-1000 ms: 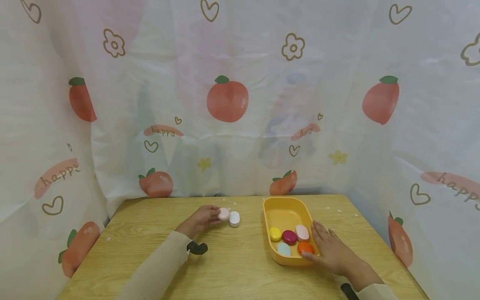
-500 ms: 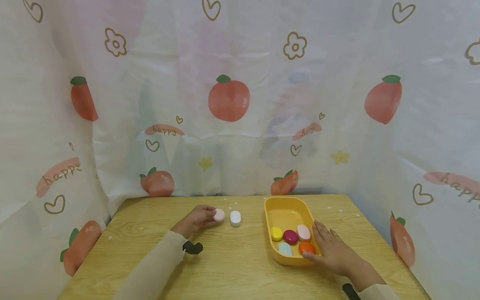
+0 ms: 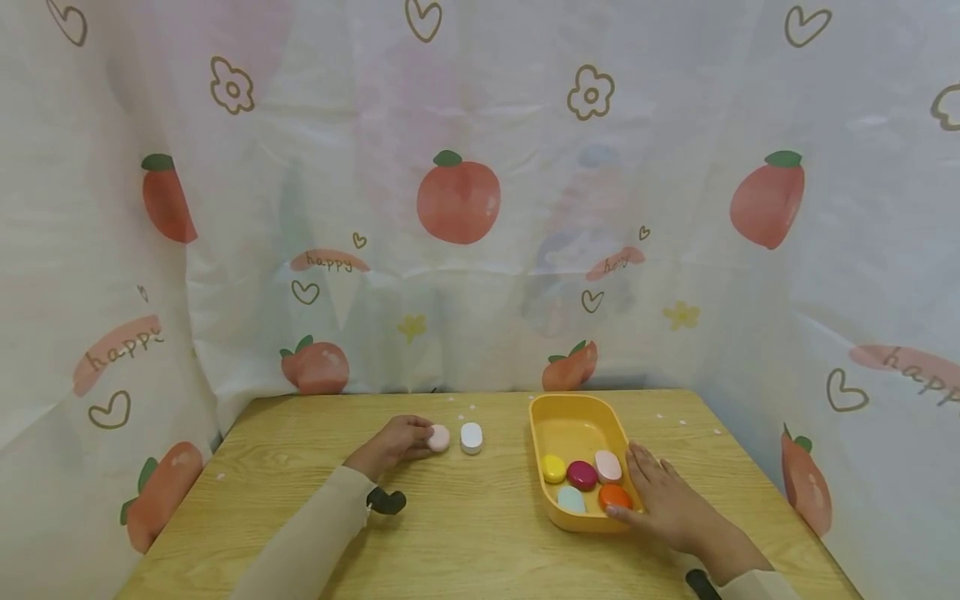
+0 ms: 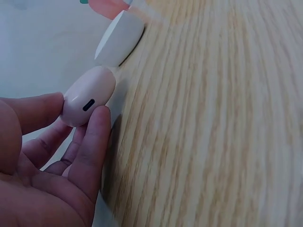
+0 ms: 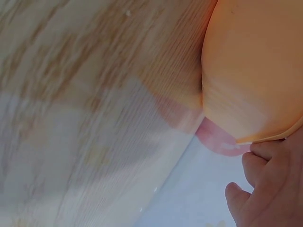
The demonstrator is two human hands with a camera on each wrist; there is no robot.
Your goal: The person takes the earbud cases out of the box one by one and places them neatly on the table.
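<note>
A small pale pink rounded case (image 3: 439, 438) with a dark slot in its side is pinched between the thumb and fingers of my left hand (image 3: 396, 442), close over the table. Just to its right on the table stands a white oval case (image 3: 472, 437), which lies beyond the pink one in the left wrist view. My right hand (image 3: 672, 507) rests with fairly straight fingers along the right rim of a yellow tray (image 3: 573, 427). Its thumb reaches over the rim beside an orange rounded piece (image 3: 615, 497). In the right wrist view the tray's outer wall (image 5: 255, 61) shows.
Near the tray's front lie a yellow piece (image 3: 553, 468), a magenta piece (image 3: 582, 475), a pink piece (image 3: 607, 467) and a mint piece (image 3: 571, 499). A patterned curtain (image 3: 465, 325) encloses the wooden table (image 3: 450, 542) at back and sides.
My left hand has drawn the pale pink case leftward, away from the white one, then slightly toward me. The right hand stays at the tray's rim.
</note>
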